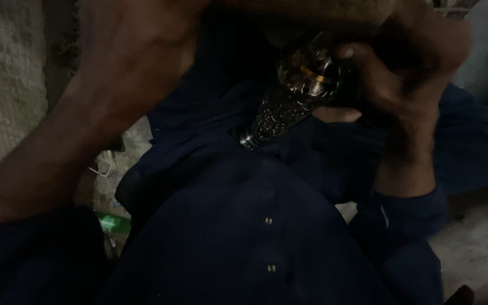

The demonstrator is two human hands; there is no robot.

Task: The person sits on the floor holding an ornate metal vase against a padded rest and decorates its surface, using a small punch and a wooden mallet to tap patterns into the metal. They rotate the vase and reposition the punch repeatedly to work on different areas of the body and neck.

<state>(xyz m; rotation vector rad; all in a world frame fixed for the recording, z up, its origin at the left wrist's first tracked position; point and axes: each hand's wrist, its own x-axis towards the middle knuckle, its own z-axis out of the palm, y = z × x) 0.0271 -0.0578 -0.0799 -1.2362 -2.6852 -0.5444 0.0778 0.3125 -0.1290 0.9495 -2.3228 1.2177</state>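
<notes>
Fingers (pixel 368 73) round ornate vessel (pixel 289 104), concrete floor (pixel 475 248)

Vessel (pixel 289 96): upper centre, tilted, above my lap and shirt (pixel 244 237).
Right hand (pixel 402 73): touching the vessel's upper end, to its right.
Left forearm (pixel 80 124): far left of the vessel, well apart from it.
Green object (pixel 110 221): on the ground, below my left forearm, just left of the shirt.
Wall (pixel 7 79): left edge, behind the forearm.

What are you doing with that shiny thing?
A person in dark blue clothes holds an ornate, dark metal piece with gold bands close above the lap. The right hand grips its upper end. The left arm reaches up across the view; its hand is out of sight. The picture is dim.
</notes>
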